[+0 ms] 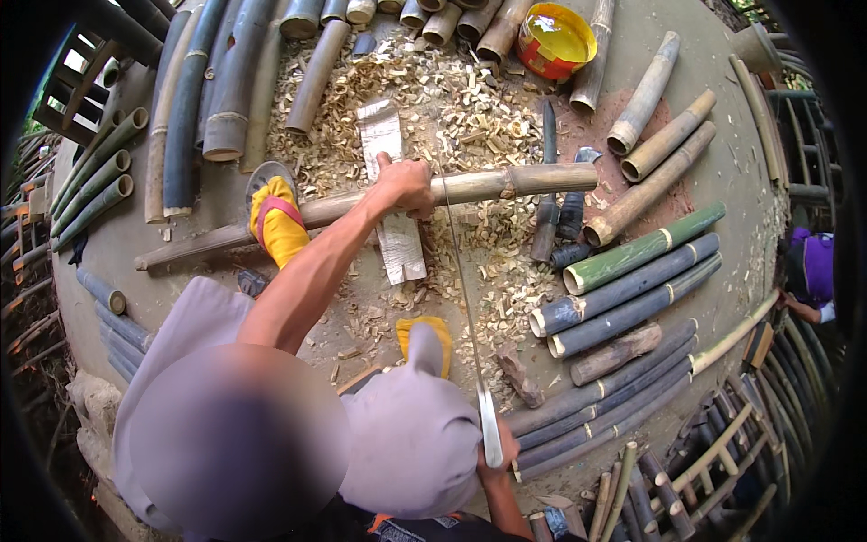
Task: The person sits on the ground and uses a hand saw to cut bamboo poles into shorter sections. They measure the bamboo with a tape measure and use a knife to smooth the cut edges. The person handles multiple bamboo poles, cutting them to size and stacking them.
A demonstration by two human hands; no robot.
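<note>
A long tan bamboo pole (488, 184) lies crosswise over a pale, flat-topped wood block (400, 246). My left hand (406, 187) is closed round the pole, over the block. Low in the view, my right hand (498, 453) grips the near end of a saw (468, 312). Its thin blade is seen nearly edge-on and reaches up to the pole, crossing it just right of my left hand. How deep the blade sits in the bamboo cannot be made out. My left foot, in a yellow sock (285, 240) and a sandal, rests against the pole.
Wood chips (479, 117) cover the ground around the block. Cut bamboo lengths lie about, including a green piece (646, 248) at right. A red bucket (556, 41) with yellow inside stands at the back. A person in purple (815, 269) is at the far right.
</note>
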